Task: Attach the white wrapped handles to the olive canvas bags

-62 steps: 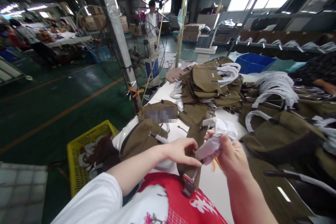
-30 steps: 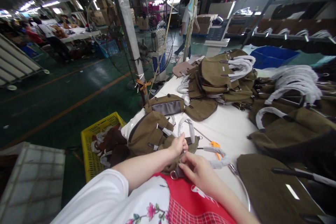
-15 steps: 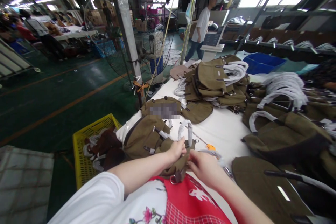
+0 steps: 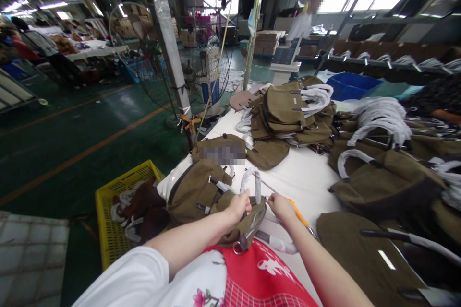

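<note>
In front of me an olive-green handbag point(image 4: 236, 236) lies at the table edge against my red apron, its wrapped white handle point(image 4: 252, 178) standing up. My left hand point(image 4: 239, 205) is closed on the bag's upper edge, below that handle. At the bag's far right end, my right hand point(image 4: 282, 208) is pinched; what sits between its fingertips is too small to make out. A metal ring point(image 4: 236, 248) shows at the bag's near end. An orange-handled tool point(image 4: 298, 212) lies beside my right hand, partly covered by it. Another wrapped handle point(image 4: 283, 243) lies under my right forearm.
More olive bags point(image 4: 198, 184) lie on the left, and a pile point(image 4: 284, 110) stands behind. Further bags point(image 4: 389, 182) cover the right side. A yellow crate point(image 4: 104, 230) with brown bags stands on the floor. Behind are a metal post point(image 4: 167, 33), a fan point(image 4: 187, 69) and a walking person point(image 4: 300, 24).
My right hand has moved from the bag's near side to its far right end, uncovering the bag's edge. The left hand keeps its hold. The person behind has walked to the right.
</note>
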{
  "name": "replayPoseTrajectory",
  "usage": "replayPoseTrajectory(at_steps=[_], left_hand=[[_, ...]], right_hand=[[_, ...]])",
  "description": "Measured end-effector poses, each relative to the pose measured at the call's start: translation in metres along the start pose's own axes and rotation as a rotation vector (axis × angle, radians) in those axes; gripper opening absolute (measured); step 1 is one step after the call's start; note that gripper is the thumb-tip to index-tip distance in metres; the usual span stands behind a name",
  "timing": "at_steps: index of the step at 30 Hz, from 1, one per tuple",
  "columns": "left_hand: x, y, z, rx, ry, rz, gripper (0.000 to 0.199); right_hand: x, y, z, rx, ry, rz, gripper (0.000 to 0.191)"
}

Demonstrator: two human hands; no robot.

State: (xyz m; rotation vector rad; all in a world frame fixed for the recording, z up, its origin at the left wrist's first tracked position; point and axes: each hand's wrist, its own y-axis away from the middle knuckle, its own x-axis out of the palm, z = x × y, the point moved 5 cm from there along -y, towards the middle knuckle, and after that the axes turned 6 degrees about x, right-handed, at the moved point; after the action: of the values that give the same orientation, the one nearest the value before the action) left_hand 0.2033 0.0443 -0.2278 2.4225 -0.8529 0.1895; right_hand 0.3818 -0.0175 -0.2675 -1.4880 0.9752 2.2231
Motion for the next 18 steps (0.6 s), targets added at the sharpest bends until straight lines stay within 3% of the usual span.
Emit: replayPoseTrajectory(at_steps=[5,9,11,13,16,18], left_hand=[[-0.021,-0.003,-0.012,0.077,0.006,-0.038,0.067],[-0.034,-0.005,-0.019,0.108,-0.023,-0.035,0.064],[-0.035,-0.004,-0.026,0.106,-0.071,0.009,0.063],[-0.036,0.001,-0.042,0.102,-0.132,0.081,0.062],[-0.038,0.015,-0.086,0.223,-0.551,0.260,0.045],[-0.037,0.023,-0.113,0.332,-0.982,0.363,0.060]], right_hand=[[-0.028,0.030,0.016,-0.144,-0.091,-0.038,0.024],[-0.042,0.078,0.042,-0.552,-0.254,0.091,0.044],[-0.044,0.093,0.053,-0.656,-0.328,0.154,0.029],[-0.049,0.099,0.059,-0.633,-0.358,0.169,0.013],[-0.071,0.106,0.066,-0.579,-0.376,0.062,0.017],[-0.091,0.117,0.071,-0.597,-0.348,-0.059,0.024]])
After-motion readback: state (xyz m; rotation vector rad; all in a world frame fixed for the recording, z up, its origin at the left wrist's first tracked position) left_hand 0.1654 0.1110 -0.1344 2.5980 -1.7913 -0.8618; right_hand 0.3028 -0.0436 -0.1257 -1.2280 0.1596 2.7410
